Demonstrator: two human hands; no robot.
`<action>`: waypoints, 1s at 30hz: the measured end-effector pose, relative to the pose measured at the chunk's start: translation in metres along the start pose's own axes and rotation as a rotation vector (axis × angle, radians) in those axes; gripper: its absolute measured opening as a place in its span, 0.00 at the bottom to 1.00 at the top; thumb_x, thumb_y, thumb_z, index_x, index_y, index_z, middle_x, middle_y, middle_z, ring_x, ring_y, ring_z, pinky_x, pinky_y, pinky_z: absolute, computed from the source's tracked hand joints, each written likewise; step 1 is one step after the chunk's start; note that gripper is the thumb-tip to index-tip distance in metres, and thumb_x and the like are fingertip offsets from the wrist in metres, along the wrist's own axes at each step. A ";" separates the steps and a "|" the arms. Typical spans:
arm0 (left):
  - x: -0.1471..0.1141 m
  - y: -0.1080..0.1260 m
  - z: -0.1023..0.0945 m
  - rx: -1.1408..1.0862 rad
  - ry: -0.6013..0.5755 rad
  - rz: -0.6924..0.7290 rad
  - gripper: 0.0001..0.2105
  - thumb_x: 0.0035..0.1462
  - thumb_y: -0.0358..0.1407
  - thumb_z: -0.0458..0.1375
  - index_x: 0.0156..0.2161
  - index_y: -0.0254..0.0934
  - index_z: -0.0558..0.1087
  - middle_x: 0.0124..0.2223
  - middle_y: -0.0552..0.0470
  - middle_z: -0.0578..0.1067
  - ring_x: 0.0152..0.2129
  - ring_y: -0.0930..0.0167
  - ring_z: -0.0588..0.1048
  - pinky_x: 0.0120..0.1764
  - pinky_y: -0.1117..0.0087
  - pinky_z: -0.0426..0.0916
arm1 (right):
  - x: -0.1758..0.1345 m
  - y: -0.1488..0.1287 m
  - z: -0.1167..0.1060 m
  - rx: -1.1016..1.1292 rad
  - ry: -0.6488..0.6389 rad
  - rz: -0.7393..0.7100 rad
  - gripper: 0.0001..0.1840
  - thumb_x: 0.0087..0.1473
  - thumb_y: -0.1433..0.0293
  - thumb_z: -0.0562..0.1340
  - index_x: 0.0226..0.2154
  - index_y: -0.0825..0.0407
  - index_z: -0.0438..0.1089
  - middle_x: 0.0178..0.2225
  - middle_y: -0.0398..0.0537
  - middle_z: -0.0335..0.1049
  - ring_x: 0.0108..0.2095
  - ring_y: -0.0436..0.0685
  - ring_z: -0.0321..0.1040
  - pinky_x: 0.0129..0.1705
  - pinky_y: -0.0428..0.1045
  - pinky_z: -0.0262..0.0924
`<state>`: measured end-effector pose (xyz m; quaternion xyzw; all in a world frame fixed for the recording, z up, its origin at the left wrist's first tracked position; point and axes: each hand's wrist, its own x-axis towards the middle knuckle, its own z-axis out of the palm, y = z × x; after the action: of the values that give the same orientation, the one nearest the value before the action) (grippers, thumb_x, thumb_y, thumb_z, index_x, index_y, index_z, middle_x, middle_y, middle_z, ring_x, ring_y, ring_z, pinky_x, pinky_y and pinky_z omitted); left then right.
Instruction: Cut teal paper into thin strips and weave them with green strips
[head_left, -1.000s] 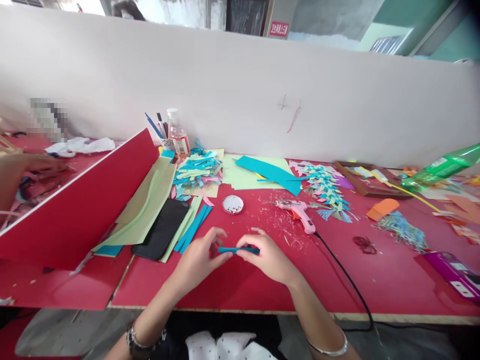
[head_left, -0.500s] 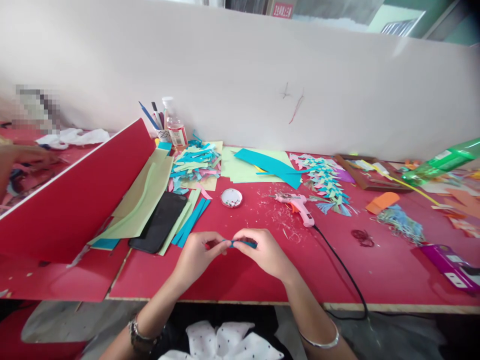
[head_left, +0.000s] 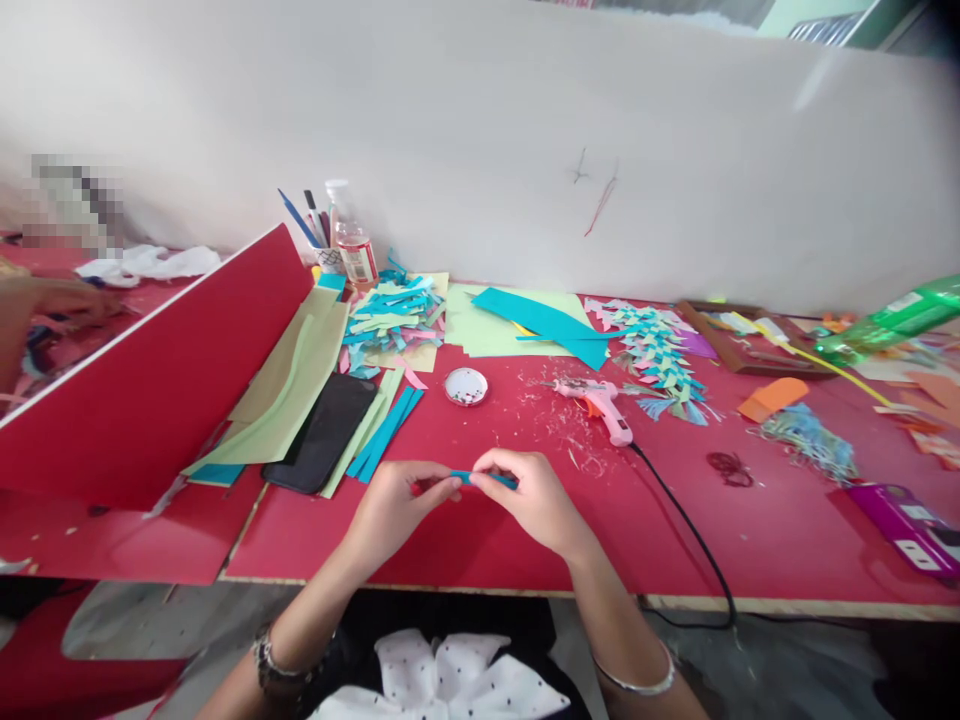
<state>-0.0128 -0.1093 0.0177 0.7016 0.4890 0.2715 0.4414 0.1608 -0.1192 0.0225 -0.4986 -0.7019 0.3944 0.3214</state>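
I can't make out the left end of the blue strip [head_left: 463, 477], hidden by the left hand [head_left: 397, 505], and the right hand [head_left: 534, 498] covers more of it. Reckoned from there, the specks [head_left: 461, 397] in the white dish [head_left: 485, 385] at twelve o'clock are too tiny to name, the green bottle [head_left: 892, 322] at two runs out of sight, and a co-worker's arm [head_left: 15, 325] at ten is cut off.

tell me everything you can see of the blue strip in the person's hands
The blue strip is narrow, plain and looks like paper. It runs nearly level from side to side over the near part of the red table. The left hand pinches its left end; the right hand grips it farther along, partly covering it. Whether it is folded cannot be told.
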 end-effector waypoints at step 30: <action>-0.001 -0.007 -0.014 -0.055 -0.031 -0.110 0.12 0.49 0.41 0.53 0.27 0.34 0.74 0.26 0.53 0.75 0.17 0.77 0.66 0.24 0.79 0.61 | -0.002 0.012 -0.005 -0.027 -0.056 0.050 0.11 0.50 0.64 0.55 0.24 0.53 0.66 0.19 0.39 0.60 0.21 0.46 0.54 0.23 0.42 0.47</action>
<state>-0.0277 -0.1041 0.0176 0.6654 0.5122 0.2492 0.4824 0.1710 -0.1179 0.0139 -0.5090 -0.7032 0.4064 0.2850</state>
